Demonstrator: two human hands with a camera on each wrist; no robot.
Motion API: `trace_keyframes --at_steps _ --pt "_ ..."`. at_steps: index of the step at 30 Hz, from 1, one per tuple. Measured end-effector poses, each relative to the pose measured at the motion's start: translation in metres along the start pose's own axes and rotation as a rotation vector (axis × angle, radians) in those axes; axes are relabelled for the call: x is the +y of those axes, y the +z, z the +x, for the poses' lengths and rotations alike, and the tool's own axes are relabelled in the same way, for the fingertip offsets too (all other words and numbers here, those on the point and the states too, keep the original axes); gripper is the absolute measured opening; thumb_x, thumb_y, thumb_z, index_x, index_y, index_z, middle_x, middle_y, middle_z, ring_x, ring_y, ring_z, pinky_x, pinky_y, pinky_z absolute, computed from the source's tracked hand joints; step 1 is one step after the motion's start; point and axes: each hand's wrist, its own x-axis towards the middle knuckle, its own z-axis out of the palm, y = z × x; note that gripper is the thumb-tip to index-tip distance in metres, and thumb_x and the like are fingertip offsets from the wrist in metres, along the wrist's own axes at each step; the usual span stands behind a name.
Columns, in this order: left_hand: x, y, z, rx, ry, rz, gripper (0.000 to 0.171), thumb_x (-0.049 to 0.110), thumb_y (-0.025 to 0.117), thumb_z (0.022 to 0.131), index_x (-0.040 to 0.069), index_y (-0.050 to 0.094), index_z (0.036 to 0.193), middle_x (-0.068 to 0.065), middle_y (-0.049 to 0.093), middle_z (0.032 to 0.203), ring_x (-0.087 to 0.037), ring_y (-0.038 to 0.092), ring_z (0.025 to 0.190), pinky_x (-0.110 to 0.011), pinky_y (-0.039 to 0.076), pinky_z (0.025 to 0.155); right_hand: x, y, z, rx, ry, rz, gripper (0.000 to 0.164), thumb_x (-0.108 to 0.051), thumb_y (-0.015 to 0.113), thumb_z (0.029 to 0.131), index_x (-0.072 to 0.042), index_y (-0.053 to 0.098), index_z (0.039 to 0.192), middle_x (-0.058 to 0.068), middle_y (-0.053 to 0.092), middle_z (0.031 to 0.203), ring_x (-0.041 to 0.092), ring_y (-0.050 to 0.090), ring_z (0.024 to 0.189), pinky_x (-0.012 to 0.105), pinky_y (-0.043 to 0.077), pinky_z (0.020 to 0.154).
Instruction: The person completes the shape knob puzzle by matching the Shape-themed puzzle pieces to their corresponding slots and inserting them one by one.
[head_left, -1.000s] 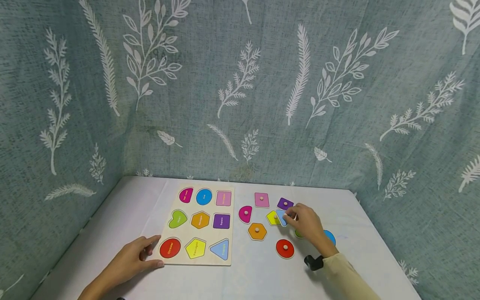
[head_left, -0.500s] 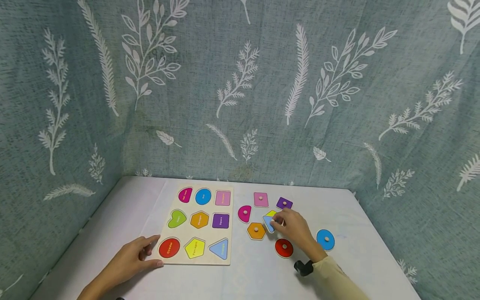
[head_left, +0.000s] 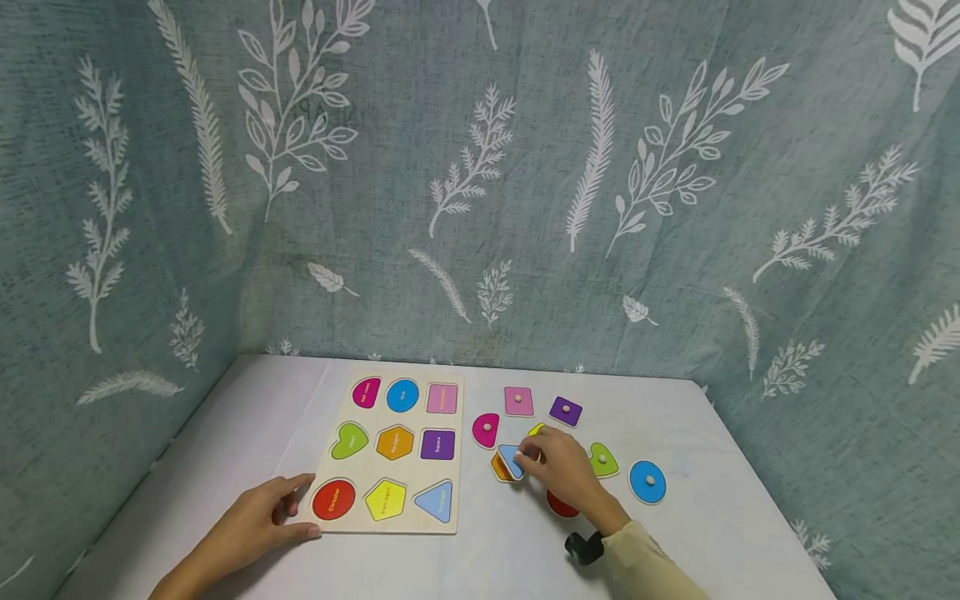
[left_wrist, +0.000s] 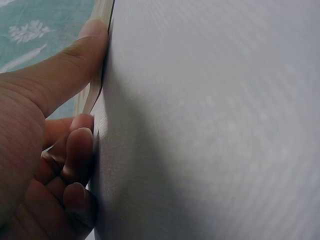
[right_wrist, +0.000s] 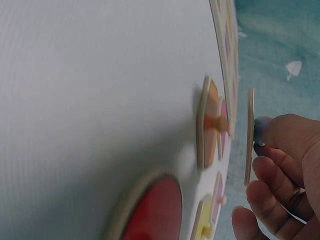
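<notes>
My right hand [head_left: 566, 471] pinches the knob of a light blue triangle puzzle piece [head_left: 510, 458], held above the orange hexagon piece [head_left: 500, 469] and partly covering it. Edge-on in the right wrist view, the triangle [right_wrist: 250, 140] is raised off the table. On the left, the thumb and fingers of my left hand [head_left: 247, 527] hold the near left corner of the wooden puzzle board [head_left: 371, 442]. The left wrist view has the thumb [left_wrist: 82, 50] against the board's edge, other fingers bent below. Printed coloured shapes fill the board, including a blue triangle [head_left: 437, 502] at its near right corner.
Loose knobbed pieces lie right of the board: a pink square [head_left: 519, 402], purple rectangle [head_left: 566, 411], magenta half round [head_left: 486, 430], green heart [head_left: 602, 460] and blue circle [head_left: 647, 482]. The yellow piece [head_left: 536, 429] and red circle [head_left: 561, 505] are partly hidden by my right hand.
My right hand has carried the blue triangle left and nearer, from over the yellow piece to over the orange hexagon. The green heart has come into full view. My left hand stays at the board's corner.
</notes>
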Motion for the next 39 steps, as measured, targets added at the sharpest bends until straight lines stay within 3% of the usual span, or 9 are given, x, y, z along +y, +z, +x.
trace_keyframes --at_steps 7,14,39 --pt "0.0 0.0 0.002 -0.008 -0.012 -0.011 0.093 0.041 0.096 0.065 -0.006 0.06 0.137 0.0 0.049 0.08 -0.016 0.049 0.073 -0.023 0.045 0.062 -0.017 0.012 0.003 -0.01 -0.03 0.031 0.008 -0.026 0.081 0.09 -0.019 0.078 0.089 -0.015 0.051 0.076 0.002 0.048 0.069 0.023 0.045 0.062" --pt "0.001 0.0 0.004 -0.009 -0.002 -0.008 0.093 0.042 0.096 0.065 -0.005 0.06 0.137 0.0 0.049 0.08 -0.016 0.049 0.073 -0.023 0.045 0.062 -0.033 0.021 0.007 -0.07 0.005 0.047 0.014 -0.029 0.08 0.091 -0.016 0.08 0.095 -0.014 0.053 0.076 0.005 0.049 0.072 0.021 0.046 0.065" --pt "0.002 0.001 0.003 -0.016 -0.058 -0.038 0.097 0.039 0.098 0.063 -0.008 0.058 0.138 -0.002 0.05 0.079 -0.018 0.049 0.073 -0.024 0.046 0.062 -0.052 0.042 0.007 -0.132 -0.047 0.096 0.015 -0.029 0.08 0.091 -0.016 0.08 0.098 -0.014 0.053 0.077 0.003 0.049 0.073 0.019 0.045 0.067"
